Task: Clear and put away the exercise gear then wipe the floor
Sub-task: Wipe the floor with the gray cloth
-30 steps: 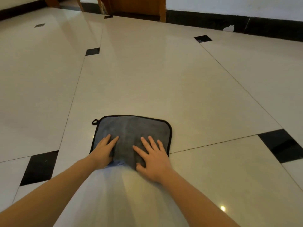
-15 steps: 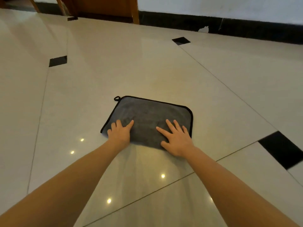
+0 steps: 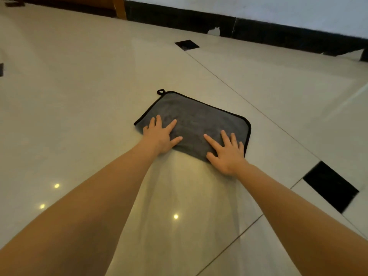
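Grey cloth flat on the tiled floor, left hand on its near left corner, right hand on its near right edge, both pressing with fingers spread

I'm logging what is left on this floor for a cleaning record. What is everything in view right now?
Cleaning cloth: one, dark grey with black trim and a small hanging loop at its far left corner, flat on the floor in mid-frame.
Floor tiles: several large, glossy cream, across the frame, with light spots reflected near the left forearm.
Inset tiles: at least two small, black, at tile corners, one near right, one far centre.
Skirting: one strip, black, chipped in places, along the white wall at the top.
Wooden furniture leg: one, brown, top left.
Left hand: fingers spread, pressing the cloth's near left part.
Right hand: fingers spread, pressing the cloth's near right part.
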Demonstrator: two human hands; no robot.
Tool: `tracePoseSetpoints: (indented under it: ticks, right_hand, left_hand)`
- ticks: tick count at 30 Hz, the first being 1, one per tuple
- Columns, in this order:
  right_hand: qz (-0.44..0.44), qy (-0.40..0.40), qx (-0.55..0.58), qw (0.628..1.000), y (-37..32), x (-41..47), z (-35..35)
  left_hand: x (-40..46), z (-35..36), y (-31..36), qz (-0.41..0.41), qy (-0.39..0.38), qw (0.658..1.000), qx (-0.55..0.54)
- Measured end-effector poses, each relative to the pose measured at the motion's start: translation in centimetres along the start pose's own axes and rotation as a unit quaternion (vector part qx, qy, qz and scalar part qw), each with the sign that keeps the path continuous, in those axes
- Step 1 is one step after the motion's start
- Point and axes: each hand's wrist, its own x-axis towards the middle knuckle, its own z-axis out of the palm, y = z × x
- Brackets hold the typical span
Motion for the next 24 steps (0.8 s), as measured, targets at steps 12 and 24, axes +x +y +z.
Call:
tracePoseSetpoints:
  ticks: [12,24]
  right_hand:
    - [0.043,-0.010,0.014,0.999,-1.5,1.3,-0.5]
    - [-0.138,-0.061,-0.046,0.987,-11.5,-5.5,2.7]
  left_hand:
    - [0.8,-0.4,-0.2,0.028,0.024,0.999,-0.011]
    - [-12.0,3.7,-8.5,0.021,0.022,1.000,0.007]
